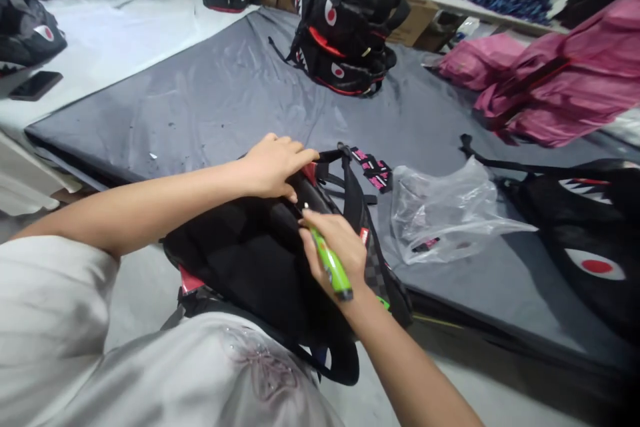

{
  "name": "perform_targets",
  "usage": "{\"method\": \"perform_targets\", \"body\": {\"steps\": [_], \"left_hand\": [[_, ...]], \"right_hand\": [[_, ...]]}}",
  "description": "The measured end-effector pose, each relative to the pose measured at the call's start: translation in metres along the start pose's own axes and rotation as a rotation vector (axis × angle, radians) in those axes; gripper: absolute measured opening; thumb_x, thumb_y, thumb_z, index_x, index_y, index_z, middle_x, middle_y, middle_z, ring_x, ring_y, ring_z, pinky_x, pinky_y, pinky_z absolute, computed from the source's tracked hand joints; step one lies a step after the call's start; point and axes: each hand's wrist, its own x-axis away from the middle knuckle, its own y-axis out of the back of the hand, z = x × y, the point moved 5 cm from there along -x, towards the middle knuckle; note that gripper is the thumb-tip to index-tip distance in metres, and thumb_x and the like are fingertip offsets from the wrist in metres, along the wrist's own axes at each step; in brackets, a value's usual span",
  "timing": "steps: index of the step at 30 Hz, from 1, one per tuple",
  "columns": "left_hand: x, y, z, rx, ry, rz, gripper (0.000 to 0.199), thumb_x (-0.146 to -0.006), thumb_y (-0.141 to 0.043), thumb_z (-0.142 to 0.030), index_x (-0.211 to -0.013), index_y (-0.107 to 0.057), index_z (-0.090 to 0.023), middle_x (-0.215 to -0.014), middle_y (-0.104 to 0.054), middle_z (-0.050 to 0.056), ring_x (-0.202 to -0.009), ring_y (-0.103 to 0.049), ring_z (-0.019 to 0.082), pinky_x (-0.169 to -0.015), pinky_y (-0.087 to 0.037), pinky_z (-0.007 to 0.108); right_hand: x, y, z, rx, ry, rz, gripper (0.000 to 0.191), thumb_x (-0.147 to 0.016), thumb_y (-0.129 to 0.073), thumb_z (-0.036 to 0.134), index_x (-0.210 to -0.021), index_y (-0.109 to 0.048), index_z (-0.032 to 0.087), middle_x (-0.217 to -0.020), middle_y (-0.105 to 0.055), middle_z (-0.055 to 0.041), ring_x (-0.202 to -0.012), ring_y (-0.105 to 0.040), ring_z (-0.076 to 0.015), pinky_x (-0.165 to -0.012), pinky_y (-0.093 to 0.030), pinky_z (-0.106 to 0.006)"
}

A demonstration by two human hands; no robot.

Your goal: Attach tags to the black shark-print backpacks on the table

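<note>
Two bare hands meet over a black backpack (240, 247) at lower centre of the head view. The left hand (275, 165), fingers loosely spread, rests on its upper edge; the right hand (340, 247) curls around a green marker (331, 263). A clear plastic bag (443, 210) lies right of centre.

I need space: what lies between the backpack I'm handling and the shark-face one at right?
In the head view, a clear plastic bag and black-and-pink tags lie between the handled backpack and the shark-face backpack.
</note>
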Motion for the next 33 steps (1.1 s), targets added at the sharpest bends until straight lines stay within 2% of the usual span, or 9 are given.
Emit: {"method": "perform_targets", "body": {"steps": [5, 9, 12, 14, 17, 20, 23, 27, 33], "left_hand": [[-0.022, -0.036, 0.005, -0.048, -0.017, 0.052, 0.075, -0.078, -0.072, -0.045, -0.141, -0.044, -0.014, -0.127, -0.062, 0.015, -0.115, -0.053, 0.030, -0.095, -0.035, 0.038], [-0.013, -0.037, -0.003, -0.081, -0.033, 0.019, 0.115, -0.071, -0.074, -0.057, -0.156, -0.013, -0.011, -0.146, -0.046, 0.020, -0.132, -0.041, 0.036, -0.111, -0.024, 0.049], [-0.011, -0.038, -0.008, -0.155, -0.005, 0.024, 0.129, -0.065, -0.079, -0.057, -0.158, -0.002, -0.015, -0.157, -0.030, 0.022, -0.141, -0.029, 0.041, -0.115, -0.013, 0.060], [-0.014, -0.042, -0.008, -0.174, 0.029, 0.041, 0.129, -0.065, -0.081, -0.052, -0.159, 0.001, -0.017, -0.158, -0.027, 0.021, -0.140, -0.031, 0.041, -0.114, -0.016, 0.060], [-0.016, -0.048, -0.007, -0.145, 0.040, 0.051, 0.123, -0.070, -0.079, -0.045, -0.158, 0.000, -0.015, -0.155, -0.034, 0.021, -0.135, -0.038, 0.038, -0.112, -0.025, 0.053], [-0.016, -0.049, -0.005, -0.106, 0.025, 0.044, 0.111, -0.075, -0.076, -0.042, -0.158, -0.008, -0.013, -0.152, -0.039, 0.020, -0.134, -0.039, 0.036, -0.111, -0.027, 0.049], [-0.016, -0.049, -0.003, -0.079, 0.029, 0.037, 0.103, -0.077, -0.074, -0.043, -0.157, -0.015, -0.015, -0.154, -0.038, 0.018, -0.138, -0.036, 0.036, -0.113, -0.024, 0.051], [-0.019, -0.046, 0.002, -0.069, 0.118, 0.060, 0.100, -0.076, -0.076, -0.045, -0.156, -0.020, -0.022, -0.161, -0.025, 0.017, -0.143, -0.027, 0.041, -0.113, -0.021, 0.058], [-0.020, -0.039, 0.010, -0.046, 0.207, 0.229, 0.099, -0.078, -0.074, -0.044, -0.156, -0.017, -0.026, -0.162, -0.022, 0.015, -0.137, -0.035, 0.039, -0.107, -0.034, 0.048]], "right_hand": [[0.026, -0.006, -0.005, 0.018, -0.054, 0.082, 0.045, -0.085, -0.060, 0.007, -0.128, -0.062, 0.021, -0.098, -0.075, -0.0082, -0.085, -0.070, -0.0218, -0.074, -0.061, -0.037], [0.020, -0.003, -0.022, 0.044, -0.089, 0.137, 0.036, -0.086, -0.060, 0.012, -0.121, -0.064, 0.022, -0.094, -0.075, -0.0073, -0.083, -0.070, -0.0223, -0.075, -0.058, -0.038], [0.012, -0.001, -0.032, -0.009, -0.096, 0.163, 0.031, -0.089, -0.062, 0.026, -0.119, -0.064, 0.020, -0.096, -0.074, -0.0093, -0.085, -0.069, -0.0243, -0.079, -0.056, -0.041], [0.011, 0.001, -0.040, -0.044, -0.173, 0.182, 0.036, -0.093, -0.057, 0.038, -0.123, -0.061, 0.019, -0.097, -0.074, -0.0103, -0.087, -0.069, -0.0249, -0.079, -0.056, -0.041], [0.013, 0.007, -0.058, -0.018, -0.426, 0.146, 0.043, -0.094, -0.052, 0.047, -0.128, -0.052, 0.019, -0.088, -0.073, -0.0056, -0.078, -0.070, -0.0223, -0.069, -0.055, -0.035], [0.010, 0.013, -0.068, 0.021, -0.570, 0.138, 0.034, -0.088, -0.063, 0.047, -0.110, -0.057, 0.022, -0.075, -0.070, 0.0001, -0.062, -0.067, -0.0185, -0.058, -0.052, -0.030], [-0.006, 0.010, -0.065, -0.056, -0.481, 0.233, 0.021, -0.087, -0.068, 0.039, -0.099, -0.065, 0.022, -0.086, -0.074, -0.0023, -0.070, -0.070, -0.0179, -0.066, -0.054, -0.030], [-0.023, -0.003, -0.061, -0.159, -0.384, 0.446, 0.022, -0.092, -0.063, 0.036, -0.108, -0.071, 0.023, -0.100, -0.075, -0.0041, -0.089, -0.071, -0.0205, -0.079, -0.055, -0.033], [-0.024, -0.003, -0.065, -0.065, -0.433, 0.637, 0.023, -0.092, -0.057, 0.026, -0.112, -0.069, 0.022, -0.103, -0.075, -0.0029, -0.087, -0.072, -0.0184, -0.077, -0.055, -0.030]]}}
